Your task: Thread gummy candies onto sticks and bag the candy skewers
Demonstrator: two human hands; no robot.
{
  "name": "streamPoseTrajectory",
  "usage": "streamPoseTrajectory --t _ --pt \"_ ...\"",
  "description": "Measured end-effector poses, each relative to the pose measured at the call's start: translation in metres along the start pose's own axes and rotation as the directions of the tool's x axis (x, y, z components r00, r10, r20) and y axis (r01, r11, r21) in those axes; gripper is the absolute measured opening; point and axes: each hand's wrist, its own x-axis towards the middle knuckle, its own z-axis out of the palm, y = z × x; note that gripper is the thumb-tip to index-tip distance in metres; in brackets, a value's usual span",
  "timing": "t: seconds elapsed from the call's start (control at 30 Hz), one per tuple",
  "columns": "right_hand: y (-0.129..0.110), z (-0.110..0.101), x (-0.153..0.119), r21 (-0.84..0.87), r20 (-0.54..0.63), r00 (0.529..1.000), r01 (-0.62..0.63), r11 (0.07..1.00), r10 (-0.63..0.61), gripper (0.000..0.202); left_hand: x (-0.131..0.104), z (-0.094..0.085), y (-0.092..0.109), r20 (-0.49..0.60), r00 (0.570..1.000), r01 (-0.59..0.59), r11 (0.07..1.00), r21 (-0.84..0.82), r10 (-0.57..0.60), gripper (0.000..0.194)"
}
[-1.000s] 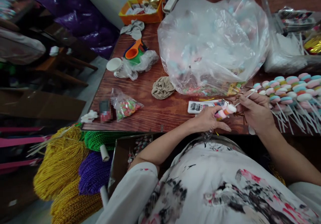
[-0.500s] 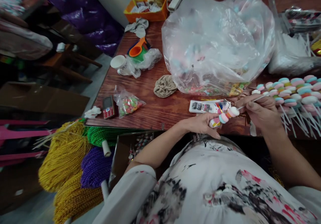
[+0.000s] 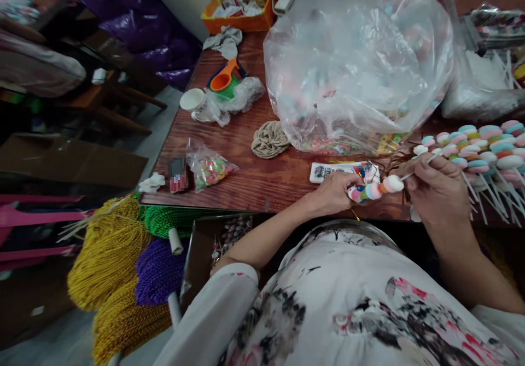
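Note:
In front of my body I hold a skewer of pastel marshmallow-like pieces [image 3: 374,191], pink, blue, white and orange. My left hand [image 3: 334,195] is closed around its left end, where a bit of patterned wrapping and a thin gold strip [image 3: 355,214] show. My right hand [image 3: 442,191] pinches the skewer's white stick [image 3: 414,172] beyond the white end piece. Just behind my left hand lies a white printed packet [image 3: 324,172]. Many similar skewers [image 3: 486,147] are heaped to the right, their white sticks pointing toward me.
A big clear bag [image 3: 353,65] of pastel pieces fills the table's back. A small bag of colourful bits [image 3: 211,172], a beige cloth coil [image 3: 270,139], a white cup [image 3: 192,100] and an orange tray [image 3: 238,21] lie leftward. Yellow cord bundles [image 3: 109,254] hang below the edge.
The skewer and both hands have shifted slightly right. My left hand's fingers have curled in closer around its end, and a gold strip now shows beneath that hand.

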Motion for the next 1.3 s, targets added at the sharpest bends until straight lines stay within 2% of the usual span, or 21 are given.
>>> streamPoseTrajectory --t 0.07,0.13,0.17,0.23,0.3,0.33,0.37,0.4,0.5,0.57,0.63,0.7,0.77,0.87,0.9,0.93,1.07,1.17,1.27,1.3 --pt "0.002 -0.004 -0.003 -0.102 -0.006 0.995 0.102 0.99 -0.103 0.013 -0.001 0.0 0.002 0.016 1.0 -0.007 1.0 0.002 0.007 0.028" --pt "0.003 -0.011 -0.008 -0.282 0.037 0.964 0.263 0.923 -0.263 0.005 -0.002 0.0 0.004 0.036 0.999 0.035 0.998 -0.051 -0.033 0.035" --pt "0.002 -0.015 -0.011 -0.387 0.104 0.936 0.351 0.853 -0.338 0.003 -0.002 0.0 0.006 0.041 0.997 0.062 0.994 -0.094 -0.058 0.038" --pt "0.001 -0.024 -0.02 -0.566 0.26 0.871 0.487 0.665 -0.417 0.014 -0.001 0.001 0.008 0.034 0.995 0.095 0.973 -0.209 -0.09 0.042" --pt "-0.001 -0.031 -0.028 -0.66 0.352 0.825 0.554 0.507 -0.443 0.022 -0.001 0.001 0.009 0.026 0.995 0.099 0.934 -0.344 -0.096 0.047" --pt "-0.002 -0.033 -0.032 -0.677 0.365 0.81 0.569 0.466 -0.459 0.022 -0.001 0.001 0.009 0.031 0.995 0.102 0.916 -0.389 -0.097 0.049" --pt "-0.002 -0.033 -0.034 -0.676 0.355 0.808 0.569 0.468 -0.47 0.02 -0.001 0.002 0.008 0.044 0.994 0.105 0.909 -0.403 -0.095 0.05" --pt "-0.002 -0.031 -0.035 -0.655 0.328 0.822 0.553 0.514 -0.466 0.016 -0.001 0.002 0.008 0.067 0.994 0.107 0.916 -0.386 -0.088 0.049" --pt "0.0 -0.022 -0.029 -0.464 0.215 0.924 0.381 0.8 -0.315 0.006 -0.001 0.002 0.008 0.138 0.989 0.088 0.965 -0.247 -0.055 0.044" --pt "0.003 -0.016 -0.023 -0.307 0.174 0.959 0.267 0.913 -0.221 0.009 0.001 0.003 0.008 0.167 0.985 0.084 0.974 -0.209 -0.049 0.043" --pt "0.007 -0.012 -0.018 -0.273 0.165 0.962 0.259 0.927 -0.22 0.01 0.003 0.001 0.008 0.148 0.987 0.103 0.964 -0.247 -0.067 0.044" --pt "0.01 -0.012 -0.017 -0.344 0.16 0.953 0.296 0.891 -0.255 0.01 0.006 -0.003 0.008 0.109 0.991 0.11 0.936 -0.334 -0.078 0.048" --pt "0.012 -0.014 -0.019 -0.408 0.145 0.945 0.327 0.852 -0.293 0.013 0.008 -0.011 0.008 0.098 0.993 0.108 0.889 -0.445 -0.072 0.06" --pt "0.012 -0.017 -0.02 -0.386 0.065 0.942 0.329 0.862 -0.33 0.015 0.007 -0.025 0.007 0.175 0.982 0.153 0.828 -0.54 -0.068 0.089" --pt "0.011 -0.018 -0.02 -0.346 0.03 0.944 0.317 0.883 -0.327 0.015 0.007 -0.029 0.006 0.207 0.975 0.179 0.826 -0.535 -0.077 0.093" --pt "0.011 -0.019 -0.018 -0.298 -0.006 0.948 0.301 0.906 -0.317 0.014 0.006 -0.032 0.004 0.242 0.966 0.209 0.833 -0.513 -0.093 0.09" --pt "0.012 -0.02 -0.012 -0.123 -0.134 0.966 0.203 0.971 -0.219 0.012 0.002 -0.034 -0.002 0.392 0.903 0.352 0.821 -0.449 -0.174 0.052" --pt "0.015 -0.022 -0.01 -0.037 -0.186 0.963 0.193 0.981 -0.196 0.011 -0.001 -0.029 -0.003 0.499 0.856 0.422 0.741 -0.523 -0.136 0.05" --pt "0.015 -0.024 -0.007 -0.016 -0.154 0.95 0.271 0.962 -0.27 0.01 -0.005 -0.023 -0.002 0.588 0.806 0.464 0.691 -0.554 -0.07 0.052" --pt "0.014 -0.024 -0.006 -0.04 -0.133 0.943 0.303 0.952 -0.306 0.009 -0.006 -0.02 -0.001 0.592 0.803 0.468 0.687 -0.556 -0.068 0.05"
